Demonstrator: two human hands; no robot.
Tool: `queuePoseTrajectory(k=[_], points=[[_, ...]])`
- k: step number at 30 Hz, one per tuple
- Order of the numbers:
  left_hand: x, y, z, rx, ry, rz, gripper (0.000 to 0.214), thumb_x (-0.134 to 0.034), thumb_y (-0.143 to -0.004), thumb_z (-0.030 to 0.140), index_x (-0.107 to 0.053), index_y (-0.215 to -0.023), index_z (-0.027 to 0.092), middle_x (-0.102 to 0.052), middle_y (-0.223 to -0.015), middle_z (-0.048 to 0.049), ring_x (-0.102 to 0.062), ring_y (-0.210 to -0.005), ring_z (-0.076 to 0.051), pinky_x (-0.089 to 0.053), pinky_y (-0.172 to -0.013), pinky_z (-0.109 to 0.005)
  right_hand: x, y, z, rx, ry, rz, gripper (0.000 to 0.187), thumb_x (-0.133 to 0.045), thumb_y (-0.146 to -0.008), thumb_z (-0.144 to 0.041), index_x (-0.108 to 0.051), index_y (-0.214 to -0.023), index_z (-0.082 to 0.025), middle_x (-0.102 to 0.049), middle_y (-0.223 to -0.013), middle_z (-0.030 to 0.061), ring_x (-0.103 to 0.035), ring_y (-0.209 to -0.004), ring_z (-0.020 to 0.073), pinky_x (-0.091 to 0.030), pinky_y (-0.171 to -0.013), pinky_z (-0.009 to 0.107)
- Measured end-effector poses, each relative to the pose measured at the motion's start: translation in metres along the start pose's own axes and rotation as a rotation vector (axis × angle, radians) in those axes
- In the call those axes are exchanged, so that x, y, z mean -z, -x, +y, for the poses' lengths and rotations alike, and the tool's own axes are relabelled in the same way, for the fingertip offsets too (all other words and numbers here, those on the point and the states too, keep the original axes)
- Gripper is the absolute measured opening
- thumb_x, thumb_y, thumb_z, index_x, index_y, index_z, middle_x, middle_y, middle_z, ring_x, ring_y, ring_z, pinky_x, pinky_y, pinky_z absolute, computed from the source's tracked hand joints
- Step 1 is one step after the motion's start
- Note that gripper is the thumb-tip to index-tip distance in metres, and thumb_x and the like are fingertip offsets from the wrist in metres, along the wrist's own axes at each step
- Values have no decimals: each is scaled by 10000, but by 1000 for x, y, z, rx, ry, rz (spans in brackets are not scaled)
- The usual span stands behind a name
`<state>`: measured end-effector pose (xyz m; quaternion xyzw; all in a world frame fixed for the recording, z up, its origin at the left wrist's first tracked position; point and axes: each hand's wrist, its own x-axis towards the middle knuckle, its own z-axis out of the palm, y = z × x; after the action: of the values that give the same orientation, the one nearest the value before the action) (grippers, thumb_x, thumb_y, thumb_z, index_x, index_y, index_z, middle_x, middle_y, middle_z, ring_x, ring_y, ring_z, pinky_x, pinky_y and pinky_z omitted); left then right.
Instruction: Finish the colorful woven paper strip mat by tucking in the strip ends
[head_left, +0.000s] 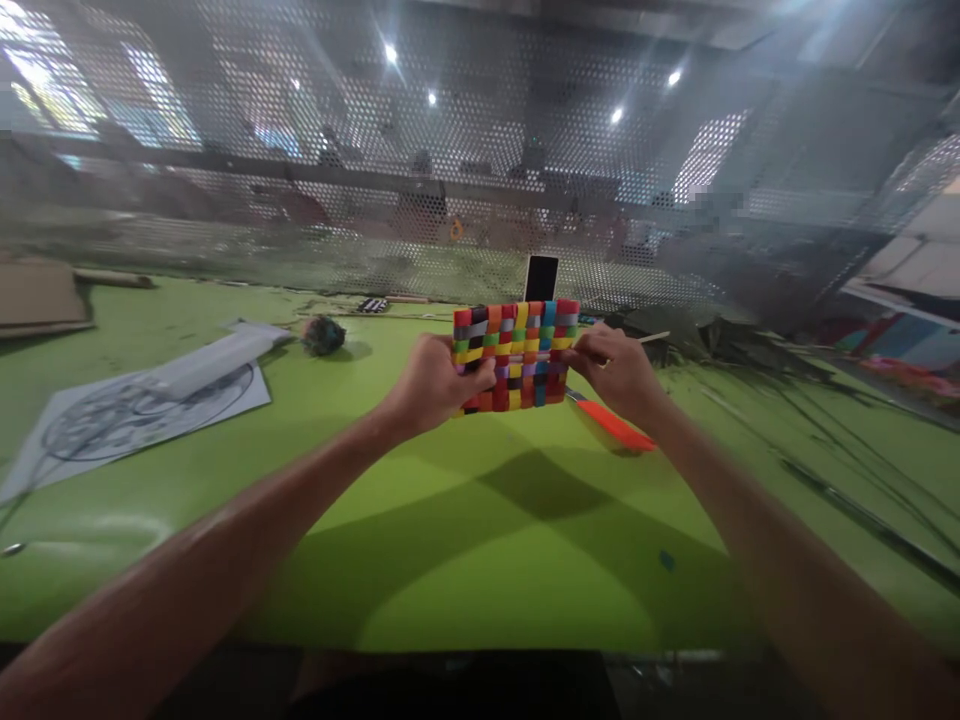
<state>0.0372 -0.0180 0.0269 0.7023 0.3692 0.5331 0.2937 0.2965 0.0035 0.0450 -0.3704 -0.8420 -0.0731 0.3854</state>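
A small woven mat (517, 355) of red, yellow, green, blue, orange and black strips is held upright above the green table. My left hand (431, 385) grips its left side, thumb across the front face. At the right edge, the fingers of my right hand (615, 365) are pinched together against the weave. A thin pale stick (654, 338) juts out to the right from this hand; its other end is hidden by the fingers. Below the mat lies an orange-handled tool (615, 425) with a short grey end, partly covered by my right forearm.
On the green table (450, 560), a printed sheet (157, 410) lies left under a whitish packet (217, 362). A dark crumpled ball (323, 335) sits nearby. A dark-faced upright rectangle (541, 278) stands behind the mat. Dark leafy strips (690, 335) spread rightward. Perforated metal mesh (480, 150) closes the back.
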Motion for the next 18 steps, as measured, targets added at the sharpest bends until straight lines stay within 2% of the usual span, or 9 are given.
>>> queuePoseTrajectory(k=[3,7,12,18], points=[[-1,2,4,-22,-72,48,127,-705,-737,274,-706,-675,163,-694,-608,-31,-659,-555,-170,-535,-447,-235,0,0,-3,-44,-3,22,476,-554,-924,-565,-503,-610,-212,-475,-605,-3,-434,-646,170,-327,-657,333],[-1,3,14,-18,-61,37,102,-701,-717,246,-728,-697,150,-730,-657,-37,-649,-508,-151,-540,-426,-230,-1,2,-3,-95,-54,37,510,-575,-892,-607,-471,-594,-206,-433,-608,-10,-399,-624,153,-312,-619,313],[2,1,21,-2,-10,-12,123,-691,-702,233,-751,-752,138,-768,-764,-50,-715,-636,-186,-607,-540,-266,-5,4,-2,-120,-165,-46,477,-546,-918,-589,-513,-645,-199,-445,-639,-10,-399,-616,140,-313,-601,296],[5,-2,20,-1,-15,14,156,-697,-692,236,-763,-792,136,-774,-799,-43,-724,-674,-193,-619,-589,-280,-2,2,-8,-74,-140,23,482,-596,-895,-571,-511,-598,-200,-479,-629,3,-424,-643,155,-337,-634,310]])
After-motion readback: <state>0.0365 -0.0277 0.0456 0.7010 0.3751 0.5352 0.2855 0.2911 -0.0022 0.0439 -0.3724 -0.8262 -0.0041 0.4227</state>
